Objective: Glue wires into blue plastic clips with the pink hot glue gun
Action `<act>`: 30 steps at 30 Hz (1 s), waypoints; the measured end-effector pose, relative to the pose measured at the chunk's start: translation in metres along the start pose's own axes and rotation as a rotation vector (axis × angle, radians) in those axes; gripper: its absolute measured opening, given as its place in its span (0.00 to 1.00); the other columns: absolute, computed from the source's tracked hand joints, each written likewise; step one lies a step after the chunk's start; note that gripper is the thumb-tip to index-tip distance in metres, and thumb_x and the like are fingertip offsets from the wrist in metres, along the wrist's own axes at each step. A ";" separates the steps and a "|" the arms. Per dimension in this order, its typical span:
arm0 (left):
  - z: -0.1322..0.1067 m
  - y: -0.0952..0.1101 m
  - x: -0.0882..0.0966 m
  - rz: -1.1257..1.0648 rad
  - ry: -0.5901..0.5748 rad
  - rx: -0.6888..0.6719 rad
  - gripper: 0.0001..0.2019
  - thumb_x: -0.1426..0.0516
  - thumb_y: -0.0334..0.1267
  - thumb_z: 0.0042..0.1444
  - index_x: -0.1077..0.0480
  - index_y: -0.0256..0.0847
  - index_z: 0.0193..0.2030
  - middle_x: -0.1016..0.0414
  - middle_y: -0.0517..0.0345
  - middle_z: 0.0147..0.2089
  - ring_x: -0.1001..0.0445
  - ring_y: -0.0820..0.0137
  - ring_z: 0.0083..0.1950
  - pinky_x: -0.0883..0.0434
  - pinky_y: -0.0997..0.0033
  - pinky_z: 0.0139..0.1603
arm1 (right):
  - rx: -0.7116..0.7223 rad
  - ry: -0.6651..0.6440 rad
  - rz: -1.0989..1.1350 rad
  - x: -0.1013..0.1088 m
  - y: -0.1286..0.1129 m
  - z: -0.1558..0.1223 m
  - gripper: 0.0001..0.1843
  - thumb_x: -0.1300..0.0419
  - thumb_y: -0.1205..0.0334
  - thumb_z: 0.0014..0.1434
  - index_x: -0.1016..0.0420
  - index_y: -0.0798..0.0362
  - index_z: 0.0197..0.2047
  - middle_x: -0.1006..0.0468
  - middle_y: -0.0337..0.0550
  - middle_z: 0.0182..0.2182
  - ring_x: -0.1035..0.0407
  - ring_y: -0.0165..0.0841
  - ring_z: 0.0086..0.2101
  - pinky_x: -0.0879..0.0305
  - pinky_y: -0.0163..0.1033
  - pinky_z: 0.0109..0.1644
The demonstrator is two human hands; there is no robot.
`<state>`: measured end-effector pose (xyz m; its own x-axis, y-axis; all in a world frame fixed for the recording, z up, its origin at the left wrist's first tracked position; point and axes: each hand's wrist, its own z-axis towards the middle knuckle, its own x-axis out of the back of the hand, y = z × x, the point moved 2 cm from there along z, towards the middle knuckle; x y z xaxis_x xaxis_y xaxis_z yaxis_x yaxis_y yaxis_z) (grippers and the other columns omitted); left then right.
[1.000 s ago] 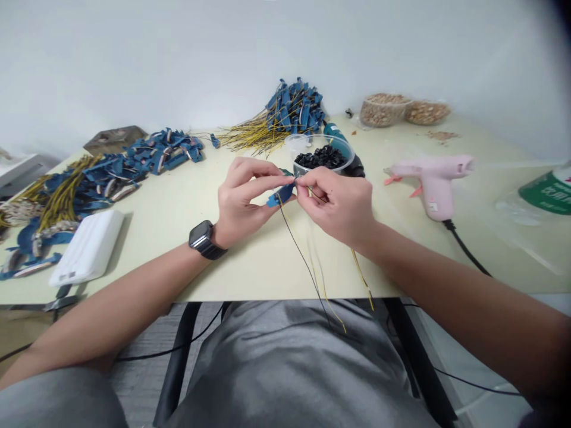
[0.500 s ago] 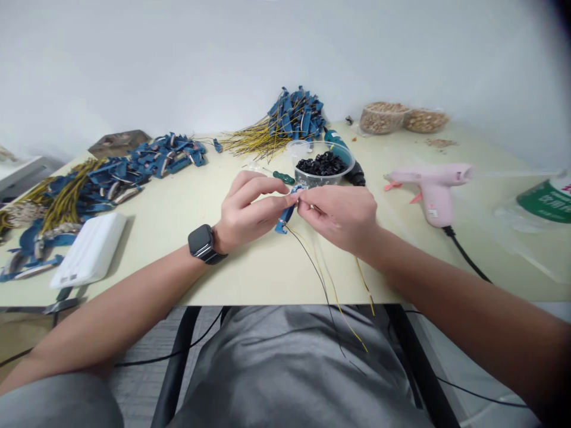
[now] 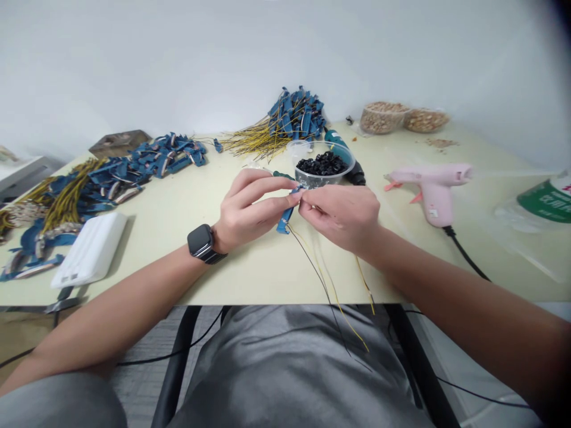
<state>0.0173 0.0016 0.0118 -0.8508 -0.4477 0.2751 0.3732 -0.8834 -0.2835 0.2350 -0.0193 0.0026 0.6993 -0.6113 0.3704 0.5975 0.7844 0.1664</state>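
Note:
My left hand [image 3: 252, 208] and my right hand [image 3: 341, 217] meet above the middle of the pale table [image 3: 250, 279]. Between them is a small blue connector [image 3: 285, 219], held upright by my left thumb and fingers. My right fingertips pinch at its top end, though what they grip there is hidden. Thin black and yellow wires [image 3: 323, 279] hang from it over the table's front edge. Just behind my left fingers lies a green-handled screwdriver [image 3: 282, 175]. Beyond the hands stands a transparent tub of small black parts [image 3: 320, 165].
Bundles of blue connectors with yellow wires [image 3: 93, 181] cover the table's left and back. A white power bank [image 3: 89, 249] lies at left. A pink glue gun [image 3: 430, 187] with black cord sits at right, behind it tubs of brown granules [image 3: 382, 117].
The blue connector has turned from slanting sideways to nearly upright, its lower end dropping. Both hands have closed in around it, and the view has shifted slightly, showing more of the screwdriver.

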 end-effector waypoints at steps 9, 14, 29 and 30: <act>-0.001 -0.002 0.001 -0.039 -0.037 0.022 0.10 0.33 0.40 0.75 0.17 0.52 0.60 0.08 0.53 0.52 0.16 0.62 0.49 0.17 0.58 0.47 | -0.062 0.031 0.036 0.000 -0.003 0.006 0.14 0.39 0.70 0.73 0.21 0.50 0.34 0.21 0.33 0.24 0.32 0.26 0.24 0.39 0.37 0.31; -0.008 -0.006 0.000 0.018 -0.069 0.072 0.08 0.34 0.47 0.76 0.16 0.54 0.57 0.08 0.53 0.52 0.15 0.61 0.49 0.16 0.56 0.47 | -0.122 0.010 -0.016 -0.003 -0.002 0.005 0.14 0.40 0.67 0.71 0.22 0.48 0.32 0.24 0.34 0.21 0.35 0.28 0.22 0.40 0.37 0.31; -0.003 -0.003 0.003 -0.104 -0.088 0.080 0.16 0.31 0.35 0.73 0.17 0.51 0.64 0.08 0.53 0.57 0.10 0.63 0.53 0.13 0.59 0.54 | -0.104 0.052 0.032 -0.003 0.000 0.006 0.11 0.38 0.70 0.69 0.22 0.49 0.34 0.23 0.32 0.23 0.35 0.27 0.22 0.42 0.37 0.30; -0.004 -0.003 0.003 -0.096 -0.097 0.100 0.15 0.31 0.36 0.73 0.17 0.51 0.64 0.07 0.53 0.56 0.10 0.63 0.53 0.13 0.59 0.54 | -0.111 0.042 0.032 -0.004 0.001 0.005 0.11 0.39 0.70 0.69 0.22 0.49 0.34 0.23 0.32 0.23 0.36 0.27 0.22 0.42 0.37 0.30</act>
<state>0.0123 0.0041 0.0096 -0.8464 -0.3674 0.3855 0.3309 -0.9300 -0.1598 0.2307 -0.0160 0.0060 0.7334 -0.5916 0.3349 0.6127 0.7886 0.0516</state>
